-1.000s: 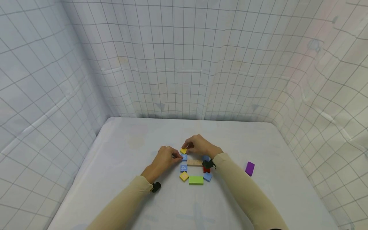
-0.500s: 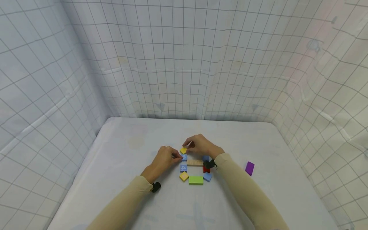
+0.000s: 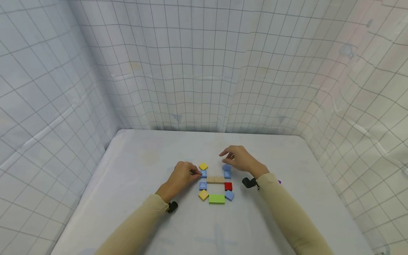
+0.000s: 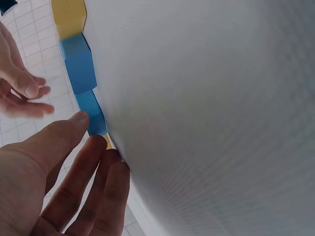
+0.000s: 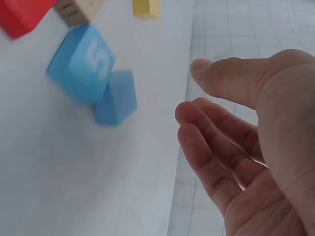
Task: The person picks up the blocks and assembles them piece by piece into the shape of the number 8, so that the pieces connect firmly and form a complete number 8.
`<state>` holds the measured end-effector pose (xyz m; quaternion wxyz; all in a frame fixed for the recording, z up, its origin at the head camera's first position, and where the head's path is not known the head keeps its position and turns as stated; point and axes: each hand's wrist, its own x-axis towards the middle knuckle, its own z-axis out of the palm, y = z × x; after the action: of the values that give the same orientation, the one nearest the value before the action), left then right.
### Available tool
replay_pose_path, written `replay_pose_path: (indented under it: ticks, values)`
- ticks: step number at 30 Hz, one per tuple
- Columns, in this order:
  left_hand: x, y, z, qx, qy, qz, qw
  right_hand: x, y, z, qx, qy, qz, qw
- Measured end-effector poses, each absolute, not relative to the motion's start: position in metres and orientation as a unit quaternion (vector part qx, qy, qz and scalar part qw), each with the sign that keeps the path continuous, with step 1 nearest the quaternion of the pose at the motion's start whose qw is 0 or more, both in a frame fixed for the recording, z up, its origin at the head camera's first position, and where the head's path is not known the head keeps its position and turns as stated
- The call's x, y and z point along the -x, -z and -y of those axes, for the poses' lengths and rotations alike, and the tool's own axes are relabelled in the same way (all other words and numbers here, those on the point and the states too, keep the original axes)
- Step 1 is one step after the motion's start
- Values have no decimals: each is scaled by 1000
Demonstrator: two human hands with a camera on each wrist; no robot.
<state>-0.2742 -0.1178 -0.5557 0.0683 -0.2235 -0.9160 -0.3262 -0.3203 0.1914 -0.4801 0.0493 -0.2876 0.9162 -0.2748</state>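
My left hand [image 3: 183, 176] has thumb and fingertips at a blue numbered block [image 3: 203, 174], and in the left wrist view they pinch the end of that blue block [image 4: 92, 110]. Just beyond it lies a yellow block [image 3: 203, 166]. My right hand [image 3: 241, 158] is raised above the table, holding nothing, with thumb and fingers apart. Below its fingers are a blue block [image 3: 226, 167] and a blue block marked 5 [image 3: 227, 175]; the right wrist view shows this 5 block [image 5: 81, 64] touching the plain blue one [image 5: 117, 98].
A wooden block with markings [image 3: 215, 180] bridges the two columns. Nearer lie a blue 4 block [image 3: 203, 186], a red block [image 3: 228, 186], a yellow block [image 3: 203, 195], a green block [image 3: 216, 199] and a blue block [image 3: 229, 195]. My right sleeve mostly hides a purple block [image 3: 279, 182].
My right hand has let go of the far yellow block and moved right, uncovering the blue and red blocks. The sleeve now covers most of the purple block. My left hand stays put.
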Motion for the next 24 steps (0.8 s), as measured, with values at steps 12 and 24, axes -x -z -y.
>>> replay_pose_path:
  ticks: [12,24]
  values:
    - [250,520,106,160,331,929,32,292,480,-261,233,256,-938,-7]
    - [250,520,107,159,337,927,26,258,489,-317,227,247,-942,-33]
